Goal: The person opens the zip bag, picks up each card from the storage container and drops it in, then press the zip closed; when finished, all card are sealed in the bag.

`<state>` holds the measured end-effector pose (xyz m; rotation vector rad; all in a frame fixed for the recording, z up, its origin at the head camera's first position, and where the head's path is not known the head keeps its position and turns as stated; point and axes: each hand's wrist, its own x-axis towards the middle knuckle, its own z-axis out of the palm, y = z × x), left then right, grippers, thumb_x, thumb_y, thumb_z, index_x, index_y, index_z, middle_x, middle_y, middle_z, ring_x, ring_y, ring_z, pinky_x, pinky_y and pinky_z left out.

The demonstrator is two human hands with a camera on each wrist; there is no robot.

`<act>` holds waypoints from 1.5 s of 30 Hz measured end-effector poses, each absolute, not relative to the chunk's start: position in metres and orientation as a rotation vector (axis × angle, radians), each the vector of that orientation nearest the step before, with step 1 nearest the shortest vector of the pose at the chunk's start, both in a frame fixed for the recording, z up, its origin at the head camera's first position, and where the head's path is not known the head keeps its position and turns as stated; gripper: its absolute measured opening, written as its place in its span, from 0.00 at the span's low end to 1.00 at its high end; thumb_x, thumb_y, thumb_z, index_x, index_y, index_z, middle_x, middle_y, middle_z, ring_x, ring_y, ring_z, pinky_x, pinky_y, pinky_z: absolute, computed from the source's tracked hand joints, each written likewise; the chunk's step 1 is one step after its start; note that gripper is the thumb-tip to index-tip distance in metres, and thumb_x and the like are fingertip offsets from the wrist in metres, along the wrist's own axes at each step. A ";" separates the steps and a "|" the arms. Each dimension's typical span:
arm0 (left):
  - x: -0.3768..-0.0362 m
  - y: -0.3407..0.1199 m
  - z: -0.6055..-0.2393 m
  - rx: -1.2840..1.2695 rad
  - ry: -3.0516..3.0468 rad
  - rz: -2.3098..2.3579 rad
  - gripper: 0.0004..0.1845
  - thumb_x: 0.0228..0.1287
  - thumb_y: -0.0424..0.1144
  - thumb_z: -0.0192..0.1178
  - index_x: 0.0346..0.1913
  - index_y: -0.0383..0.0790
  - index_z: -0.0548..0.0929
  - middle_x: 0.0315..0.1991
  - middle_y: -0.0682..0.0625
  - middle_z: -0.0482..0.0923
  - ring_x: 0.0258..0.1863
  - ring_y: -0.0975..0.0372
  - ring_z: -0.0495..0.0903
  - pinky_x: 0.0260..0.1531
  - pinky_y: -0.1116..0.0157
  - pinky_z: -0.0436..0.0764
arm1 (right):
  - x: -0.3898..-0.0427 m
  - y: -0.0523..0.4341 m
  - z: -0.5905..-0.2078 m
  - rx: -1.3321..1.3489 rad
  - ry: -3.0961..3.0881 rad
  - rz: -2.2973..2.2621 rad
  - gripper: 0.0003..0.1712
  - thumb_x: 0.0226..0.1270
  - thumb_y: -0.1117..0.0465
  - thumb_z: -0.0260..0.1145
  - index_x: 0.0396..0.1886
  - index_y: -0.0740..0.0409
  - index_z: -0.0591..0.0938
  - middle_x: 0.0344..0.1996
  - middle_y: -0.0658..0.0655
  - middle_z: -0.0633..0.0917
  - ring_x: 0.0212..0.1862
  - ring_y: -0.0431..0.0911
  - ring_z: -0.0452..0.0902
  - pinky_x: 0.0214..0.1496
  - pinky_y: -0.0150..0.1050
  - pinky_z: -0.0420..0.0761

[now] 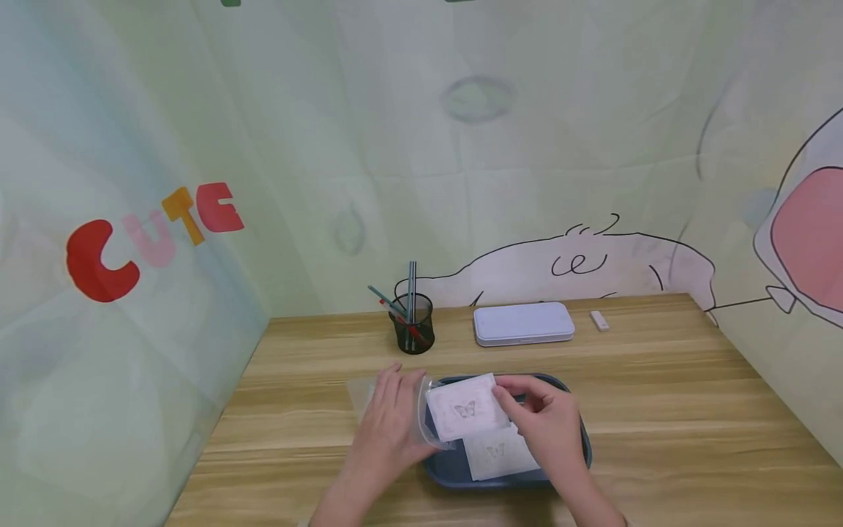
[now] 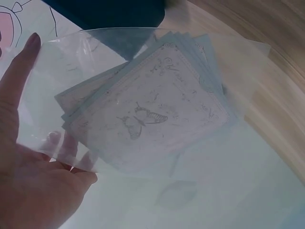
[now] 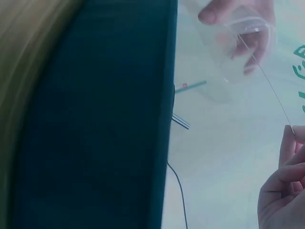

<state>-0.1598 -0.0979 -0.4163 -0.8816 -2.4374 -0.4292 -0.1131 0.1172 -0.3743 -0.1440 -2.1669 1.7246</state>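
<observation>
My left hand (image 1: pixel 388 424) holds a clear plastic bag (image 2: pixel 52 86) by its mouth, which gapes toward the right. Several cards with a butterfly print (image 2: pixel 147 109) show through the film in the left wrist view, fanned a little. Between thumb and fingers, my right hand (image 1: pixel 546 421) pinches the right edge of a pale butterfly card (image 1: pixel 461 410), whose left edge is at the bag's mouth. Seen edge-on in the right wrist view, this card is a thin line. Below it, another butterfly card (image 1: pixel 497 457) is over the dark blue tray (image 1: pixel 454 476).
Behind the hands stands a black mesh pen cup (image 1: pixel 413 337) with pencils and pens. To its right lie a pale lavender case (image 1: pixel 523 323) and a small white eraser-like block (image 1: pixel 599 320). A printed cloth backdrop (image 1: pixel 395 146) borders the wooden table (image 1: pixel 672 395).
</observation>
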 end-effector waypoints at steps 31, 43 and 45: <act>-0.154 -0.089 -0.414 -0.886 -2.533 -0.471 0.52 0.26 0.53 0.75 0.60 0.38 0.62 0.50 0.47 0.67 0.62 0.55 0.53 0.65 0.57 0.50 | -0.129 0.085 -0.422 0.063 -2.310 1.859 0.09 0.47 0.45 0.68 0.31 0.36 0.84 0.23 0.43 0.83 0.11 0.45 0.67 0.07 0.33 0.66; -0.151 -0.082 -0.416 -0.939 -2.465 -0.465 0.51 0.25 0.54 0.74 0.58 0.36 0.65 0.48 0.46 0.68 0.61 0.52 0.57 0.63 0.54 0.54 | -0.129 0.079 -0.425 0.187 -2.415 1.790 0.08 0.48 0.50 0.70 0.32 0.38 0.85 0.20 0.42 0.81 0.13 0.39 0.66 0.09 0.30 0.67; -0.151 -0.082 -0.416 -0.938 -2.479 -0.458 0.51 0.26 0.54 0.74 0.59 0.37 0.64 0.49 0.46 0.67 0.61 0.52 0.56 0.63 0.54 0.54 | -0.128 0.079 -0.425 0.196 -2.430 1.788 0.09 0.49 0.49 0.69 0.32 0.39 0.85 0.21 0.42 0.82 0.13 0.39 0.67 0.09 0.30 0.68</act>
